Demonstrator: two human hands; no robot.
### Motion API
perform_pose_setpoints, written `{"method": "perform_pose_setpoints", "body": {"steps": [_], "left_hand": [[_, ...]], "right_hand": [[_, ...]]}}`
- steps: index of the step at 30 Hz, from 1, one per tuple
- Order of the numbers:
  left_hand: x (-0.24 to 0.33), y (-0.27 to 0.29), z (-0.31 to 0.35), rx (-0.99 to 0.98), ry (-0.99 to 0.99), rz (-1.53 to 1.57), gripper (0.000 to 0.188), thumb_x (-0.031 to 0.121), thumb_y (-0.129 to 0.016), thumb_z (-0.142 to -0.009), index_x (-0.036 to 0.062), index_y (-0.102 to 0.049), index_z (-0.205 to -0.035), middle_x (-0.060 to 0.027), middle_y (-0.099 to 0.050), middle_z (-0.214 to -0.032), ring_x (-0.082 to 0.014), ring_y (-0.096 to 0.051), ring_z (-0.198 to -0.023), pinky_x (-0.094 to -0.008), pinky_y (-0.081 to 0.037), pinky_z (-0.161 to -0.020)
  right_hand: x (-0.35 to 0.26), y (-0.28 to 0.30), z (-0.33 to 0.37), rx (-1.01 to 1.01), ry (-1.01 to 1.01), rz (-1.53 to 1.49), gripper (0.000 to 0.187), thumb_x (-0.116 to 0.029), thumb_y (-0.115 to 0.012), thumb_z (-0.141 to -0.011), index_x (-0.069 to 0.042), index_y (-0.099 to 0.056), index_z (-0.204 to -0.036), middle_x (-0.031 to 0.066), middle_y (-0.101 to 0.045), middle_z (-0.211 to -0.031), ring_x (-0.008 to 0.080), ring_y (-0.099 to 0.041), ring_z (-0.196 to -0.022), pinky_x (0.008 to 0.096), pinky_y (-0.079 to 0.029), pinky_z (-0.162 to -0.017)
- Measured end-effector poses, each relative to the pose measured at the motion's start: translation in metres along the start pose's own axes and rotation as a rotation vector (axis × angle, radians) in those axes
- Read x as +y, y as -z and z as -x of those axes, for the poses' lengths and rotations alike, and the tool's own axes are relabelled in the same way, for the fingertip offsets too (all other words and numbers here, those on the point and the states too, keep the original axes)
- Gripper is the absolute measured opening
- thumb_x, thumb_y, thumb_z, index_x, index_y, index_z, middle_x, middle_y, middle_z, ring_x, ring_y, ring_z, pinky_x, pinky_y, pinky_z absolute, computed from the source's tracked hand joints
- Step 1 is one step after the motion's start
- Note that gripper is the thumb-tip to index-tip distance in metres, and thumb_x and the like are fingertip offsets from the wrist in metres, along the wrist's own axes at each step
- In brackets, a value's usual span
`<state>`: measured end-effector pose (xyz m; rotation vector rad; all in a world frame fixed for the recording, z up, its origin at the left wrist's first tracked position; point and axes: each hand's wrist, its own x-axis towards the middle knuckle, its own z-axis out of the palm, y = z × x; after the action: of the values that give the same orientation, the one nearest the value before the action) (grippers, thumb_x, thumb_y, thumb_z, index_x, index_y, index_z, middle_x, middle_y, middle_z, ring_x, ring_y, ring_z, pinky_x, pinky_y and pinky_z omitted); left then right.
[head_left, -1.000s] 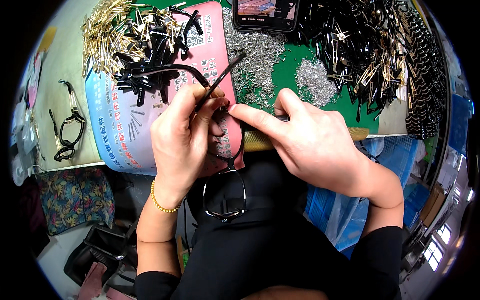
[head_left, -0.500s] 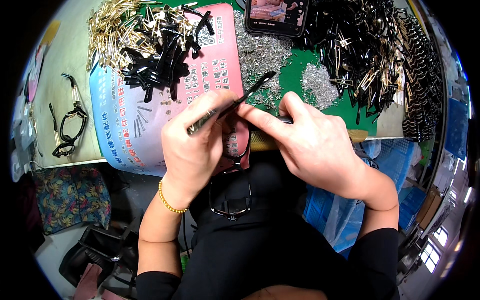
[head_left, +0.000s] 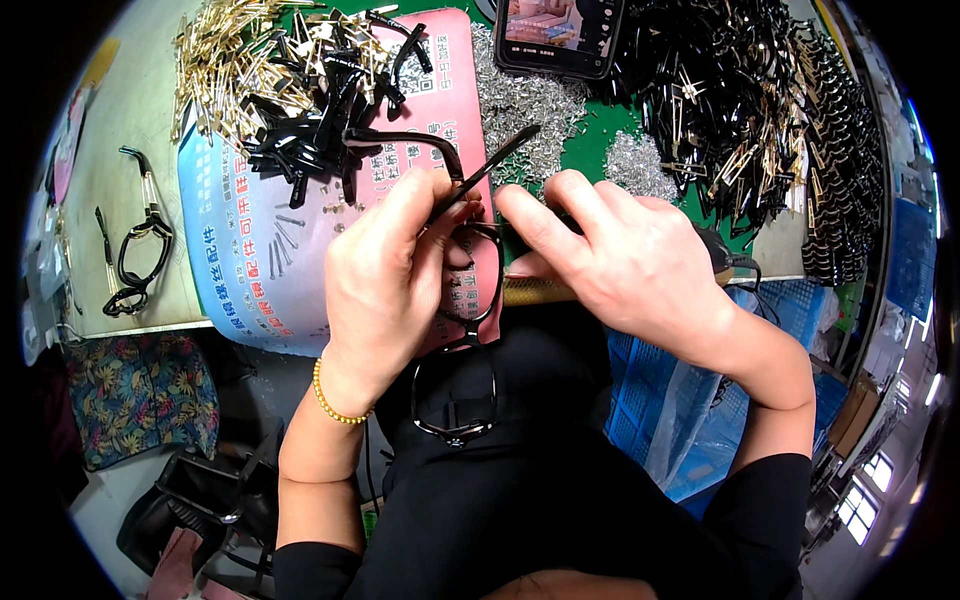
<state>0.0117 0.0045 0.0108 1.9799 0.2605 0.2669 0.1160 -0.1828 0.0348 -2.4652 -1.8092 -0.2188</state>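
Observation:
My left hand (head_left: 385,265) is closed around a dark eyeglass frame (head_left: 495,385) at its hinge end. The frame's front hangs down before my black top. One slim black temple (head_left: 505,157) points up and right from my fingers; another curved temple (head_left: 425,137) reaches left above them. Beside the hinge, my right hand (head_left: 635,265) has its fingers curled, the index fingertip close to the left hand's fingers. Behind the right wrist, the rear end of a dark corded tool (head_left: 712,250) sticks out; the hand covers the rest. Any small part at the fingertips is too small to make out.
Gold and black temples (head_left: 320,120) lie heaped on a printed mat (head_left: 250,240). Small silvery screws (head_left: 640,165) are spread over the green surface (head_left: 590,125) below a phone (head_left: 555,40). More temples (head_left: 720,110) pile up at right. Another glasses frame (head_left: 145,245) lies at left.
My right hand has drawn slightly right from the hinge, and the tool's rear end has come into view behind it. The curved temple now shows above my left hand, spread from the straight one.

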Motion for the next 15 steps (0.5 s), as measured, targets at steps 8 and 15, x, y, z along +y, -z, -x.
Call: {"method": "perform_pose_setpoints", "body": {"steps": [8,15], "left_hand": [[-0.003,0.002,-0.017,0.128,0.024,-0.082,0.016,-0.001,-0.053,-0.103,-0.0022,-0.066,-0.112,-0.0069,-0.074,-0.096,-0.0076,-0.068,-0.076,-0.0225,-0.053,-0.068],[-0.010,0.000,-0.049,0.476,-0.233,0.148,0.036,0.010,-0.049,-0.108,-0.0005,-0.055,-0.141,-0.0083,-0.072,-0.108,-0.0082,-0.066,-0.083,-0.0214,-0.049,-0.062]], "right_hand": [[-0.011,0.027,0.009,-0.231,-0.259,-0.035,0.057,-0.040,-0.068,-0.092,-0.018,-0.053,-0.143,0.0087,-0.055,-0.096,0.0207,-0.060,-0.067,0.0305,-0.052,-0.052],[-0.008,0.041,0.051,-0.250,-0.426,-0.307,0.052,-0.024,-0.068,-0.094,-0.020,-0.052,-0.144,0.0101,-0.050,-0.092,0.0252,-0.061,-0.070,0.0365,-0.051,-0.056]]}}
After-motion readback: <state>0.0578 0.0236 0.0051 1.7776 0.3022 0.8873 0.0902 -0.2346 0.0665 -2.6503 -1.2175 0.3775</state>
